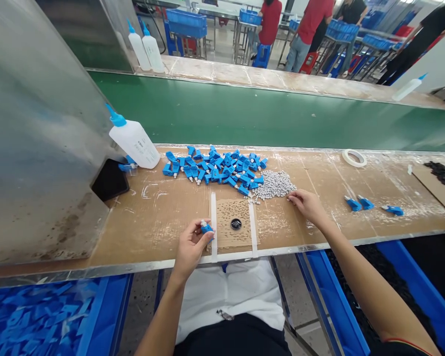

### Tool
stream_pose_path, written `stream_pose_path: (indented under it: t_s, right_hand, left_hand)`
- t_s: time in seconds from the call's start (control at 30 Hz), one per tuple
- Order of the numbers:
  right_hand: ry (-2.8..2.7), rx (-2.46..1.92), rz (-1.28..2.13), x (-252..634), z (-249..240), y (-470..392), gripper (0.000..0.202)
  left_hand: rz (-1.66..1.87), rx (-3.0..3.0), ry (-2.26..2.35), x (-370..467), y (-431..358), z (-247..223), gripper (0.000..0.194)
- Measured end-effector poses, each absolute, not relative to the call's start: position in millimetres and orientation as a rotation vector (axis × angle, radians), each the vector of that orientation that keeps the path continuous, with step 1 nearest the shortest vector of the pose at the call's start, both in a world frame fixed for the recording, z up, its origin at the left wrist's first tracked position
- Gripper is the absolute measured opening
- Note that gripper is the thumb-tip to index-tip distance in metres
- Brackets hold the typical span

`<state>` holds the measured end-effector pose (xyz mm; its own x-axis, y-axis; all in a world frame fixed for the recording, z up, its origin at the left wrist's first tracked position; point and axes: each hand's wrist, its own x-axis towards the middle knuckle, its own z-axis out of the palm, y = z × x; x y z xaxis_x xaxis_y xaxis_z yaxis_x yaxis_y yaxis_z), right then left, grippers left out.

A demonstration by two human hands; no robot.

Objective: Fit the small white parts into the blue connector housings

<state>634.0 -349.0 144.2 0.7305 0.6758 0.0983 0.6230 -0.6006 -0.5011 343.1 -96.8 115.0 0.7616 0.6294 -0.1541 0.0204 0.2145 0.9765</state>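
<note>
My left hand [190, 245] holds a blue plastic part [206, 228] with a whitish tip, just left of a taped-down cardboard piece [226, 237]. A small round black dish [236, 224] sits on that cardboard. My right hand [307, 203] has thumb and fingers pinched together at the lower right edge of a pile of small grey pieces [276, 185]. Whatever lies between those fingertips is too small to make out. Left of the grey pile spreads a heap of similar blue parts [215, 167], several with pale tips.
A white bottle [135, 143] with a blue nozzle leans at the left by a metal panel [37, 148]. A tape roll [354, 158] and 3 blue parts [365, 202] lie right. Behind runs a green belt [244, 111]. Blue bins [109, 306] stand below the table edge.
</note>
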Motion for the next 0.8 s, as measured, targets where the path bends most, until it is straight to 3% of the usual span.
stream_pose_path:
  t_s: [0.17,0.47,0.8]
  right_hand:
    - [-1.086,-2.523,0.266,640,153,-347,0.010]
    - [-1.292,-2.581,0.501,628,163,-346,0.015]
    - [-1.493,-2.252,0.084,548,125,-298,0.015]
  left_hand:
    - [0.445,1.291,0.620,340,-96,117,0.049]
    - [0.465,1.298,0.585,341,-99,117,0.047]
    - [0.499,1.335,0.524,340,-97,114,0.043]
